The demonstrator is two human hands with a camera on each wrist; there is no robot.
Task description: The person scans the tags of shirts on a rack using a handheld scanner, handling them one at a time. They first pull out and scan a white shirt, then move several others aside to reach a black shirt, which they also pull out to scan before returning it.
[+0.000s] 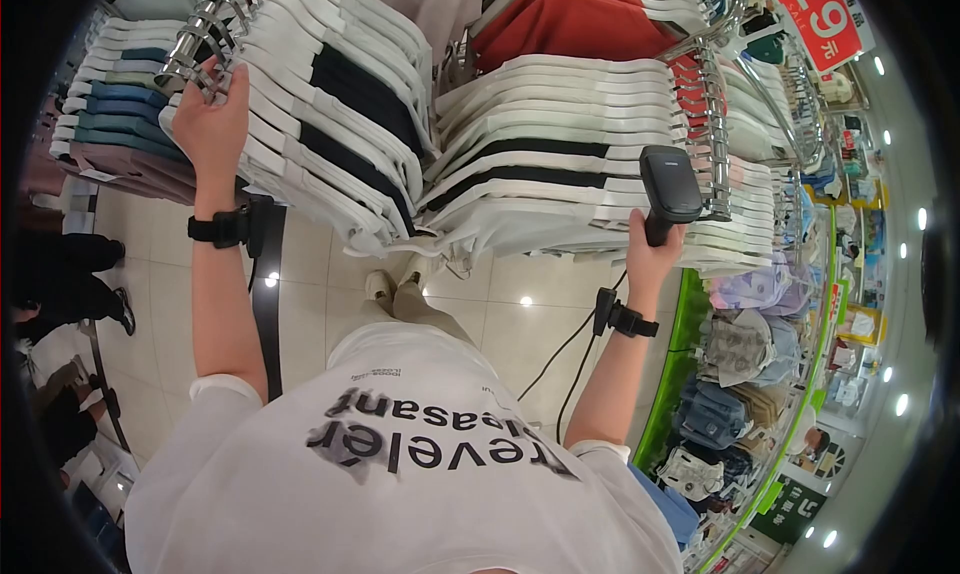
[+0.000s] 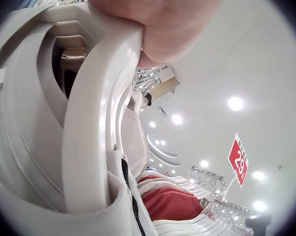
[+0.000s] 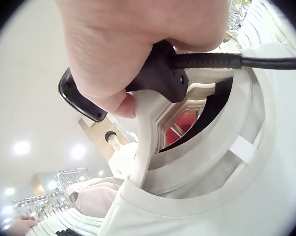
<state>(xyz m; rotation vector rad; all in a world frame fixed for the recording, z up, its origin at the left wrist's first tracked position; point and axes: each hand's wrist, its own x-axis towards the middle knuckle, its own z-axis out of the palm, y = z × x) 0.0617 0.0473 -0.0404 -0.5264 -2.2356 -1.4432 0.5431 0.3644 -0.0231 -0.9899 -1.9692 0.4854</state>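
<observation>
My left hand (image 1: 208, 134) is at the top of a front white hanger (image 2: 84, 128) on the left rail, its fingers curled around the hanger by the hook. A white T-shirt (image 2: 20, 137) hangs from that hanger. In my right hand (image 1: 655, 254) I grip the handle of a black handheld barcode scanner (image 1: 671, 182), its head upward in the head view. The scanner's cable (image 3: 270, 63) runs from the handle's end. Seen from the right wrist, the hand is right at another white hanger (image 3: 144, 147) carrying a white T-shirt (image 3: 207, 211).
Between the hands hang rows of white and black shirts (image 1: 560, 164), with red shirts (image 1: 570, 24) behind. Chrome rails (image 1: 712, 124) hold the hooks. A red 29 price sign (image 1: 815, 14) stands at upper right. Folded clothes (image 1: 710, 414) fill shelving on the right. Another person's legs (image 1: 70, 274) are at left.
</observation>
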